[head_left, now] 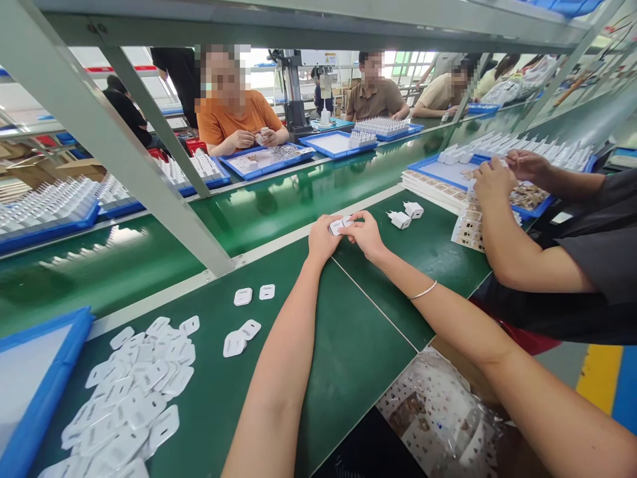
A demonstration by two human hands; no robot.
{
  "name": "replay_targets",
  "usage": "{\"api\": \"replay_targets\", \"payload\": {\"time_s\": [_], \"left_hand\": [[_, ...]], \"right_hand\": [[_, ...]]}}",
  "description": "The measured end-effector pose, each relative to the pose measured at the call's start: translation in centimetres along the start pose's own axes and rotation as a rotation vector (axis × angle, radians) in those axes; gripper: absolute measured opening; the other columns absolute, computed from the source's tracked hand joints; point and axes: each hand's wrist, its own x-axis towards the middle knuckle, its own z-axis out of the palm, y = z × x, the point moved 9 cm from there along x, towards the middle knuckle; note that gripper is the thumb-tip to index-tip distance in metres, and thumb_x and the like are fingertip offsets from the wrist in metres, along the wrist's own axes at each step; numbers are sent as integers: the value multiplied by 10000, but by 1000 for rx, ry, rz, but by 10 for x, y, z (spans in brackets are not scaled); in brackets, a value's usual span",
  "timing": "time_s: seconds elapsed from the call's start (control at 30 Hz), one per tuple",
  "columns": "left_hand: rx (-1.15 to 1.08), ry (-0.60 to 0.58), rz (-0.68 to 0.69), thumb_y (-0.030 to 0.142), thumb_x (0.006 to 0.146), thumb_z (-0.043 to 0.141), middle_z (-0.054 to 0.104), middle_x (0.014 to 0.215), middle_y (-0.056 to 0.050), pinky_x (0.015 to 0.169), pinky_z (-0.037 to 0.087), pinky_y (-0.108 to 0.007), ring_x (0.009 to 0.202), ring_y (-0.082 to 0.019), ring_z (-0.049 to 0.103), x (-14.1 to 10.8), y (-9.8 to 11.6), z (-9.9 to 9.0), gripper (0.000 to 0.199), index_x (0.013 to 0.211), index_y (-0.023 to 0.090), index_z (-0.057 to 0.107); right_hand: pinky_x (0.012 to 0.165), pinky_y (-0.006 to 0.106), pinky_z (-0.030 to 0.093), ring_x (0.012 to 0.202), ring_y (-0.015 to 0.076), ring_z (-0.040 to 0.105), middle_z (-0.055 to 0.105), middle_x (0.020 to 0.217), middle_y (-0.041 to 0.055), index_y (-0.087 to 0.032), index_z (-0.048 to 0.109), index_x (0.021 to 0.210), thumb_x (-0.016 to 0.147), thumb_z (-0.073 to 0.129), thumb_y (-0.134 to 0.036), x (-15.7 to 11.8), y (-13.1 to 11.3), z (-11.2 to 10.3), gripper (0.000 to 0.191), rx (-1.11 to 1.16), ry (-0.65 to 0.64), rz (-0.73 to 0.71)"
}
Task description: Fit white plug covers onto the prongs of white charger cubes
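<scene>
One blue-rimmed tray with a pale base is sitting at the far left of the green worktop, guys. Just right of it, a messy heap of flat white plastic caps with rounded corners is sprawling, lots of them overlapping. Four or so more caps are lying in two little groups between that heap and the forearms. Then the left hand is gripping small white plastic pieces, fingers curled in close around them, over the far side of the worktop. The right hand is pinching the same bits from the other side, fingers nearly together, and its wrist is wearing a thin silver bangle. Further right, two blocky white two-pin plug adapters are resting side by side. At the far right, a dark-sleeved co-worker is working over another blue tray.
</scene>
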Motion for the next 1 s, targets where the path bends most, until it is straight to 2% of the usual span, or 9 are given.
{"api": "replay_targets", "payload": {"time_s": [0.4,0.77,0.9,1.0], "left_hand": [[35,1,73,108,767,665,701,1026,-80,805,495,-315,923,-220,648,-1,9,-1,295,1038,180,755],[-17,51,79,123,745,694,713,1012,-64,853,511,-297,934,-192,657,3,4,-3,294,1030,169,751],[-80,80,84,159,720,709,731,980,-60,881,513,-319,924,-197,661,6,8,-11,279,993,178,762],[-141,113,48,265,706,748,741,968,-86,861,531,-358,899,-221,677,12,4,-16,303,985,148,750]], "right_hand": [[452,213,332,431,98,460,493,457,-111,-232,396,823,561,736,-169,-1,0,-2,433,-25,12,20],[456,224,324,387,89,420,489,467,-131,-233,406,824,604,760,-245,4,3,-1,417,-59,33,-93],[490,227,374,413,102,466,496,497,-129,-227,437,844,634,756,-306,5,-8,4,390,-86,19,-154],[541,227,397,469,112,494,456,495,-123,-213,509,883,700,744,-383,11,-22,5,343,-125,-11,-208]]}}
